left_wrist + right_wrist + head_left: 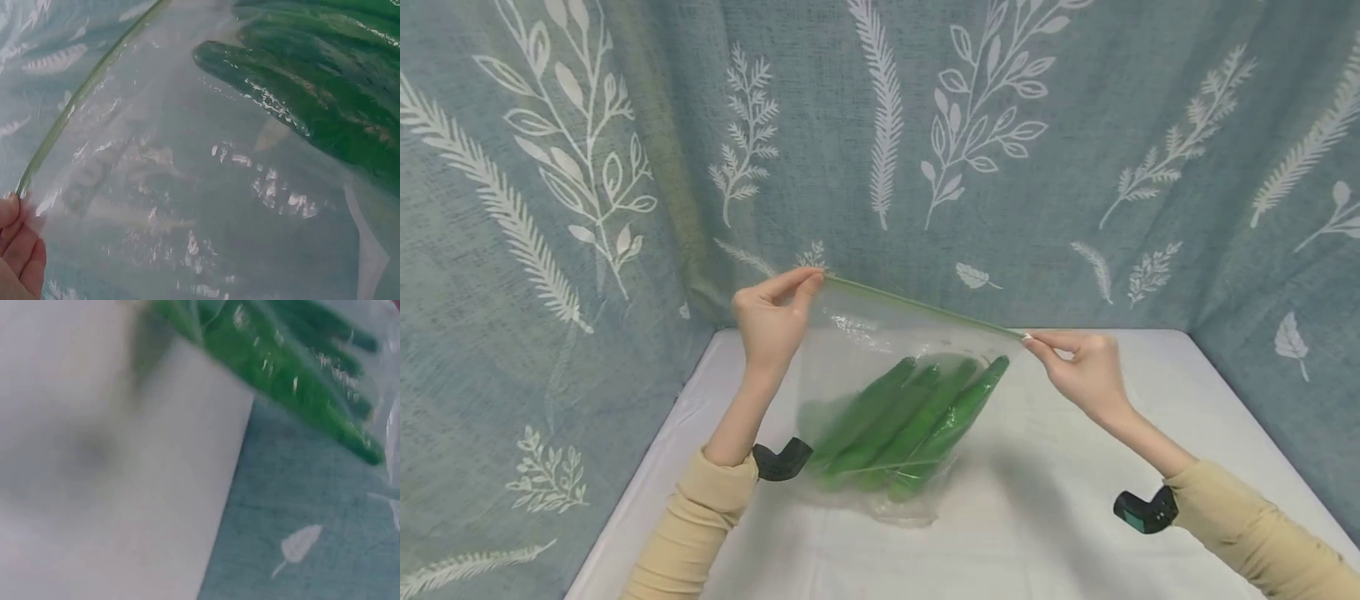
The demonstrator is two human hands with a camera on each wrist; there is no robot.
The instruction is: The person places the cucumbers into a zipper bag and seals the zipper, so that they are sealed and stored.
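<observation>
A clear plastic zipper bag (857, 329) hangs tilted between my hands, its left top corner higher than the right. Several long green cucumbers (917, 417) lie slantwise inside it, also visible through the film in both wrist views. My left hand (775, 321) pinches the left end of the green zip strip (69, 106) between thumb and fingers. At the strip's other end my right hand (1086, 371) pinches the corner, where a small white piece (1027, 337) shows at the fingertips. In the right wrist view the right hand is out of sight.
Beneath the bag spreads a white-covered table (1022, 533). A blue-green curtain (820, 125) with white leaf prints rises behind it and along both sides. Black wrist devices (782, 460) sit at both sleeve cuffs.
</observation>
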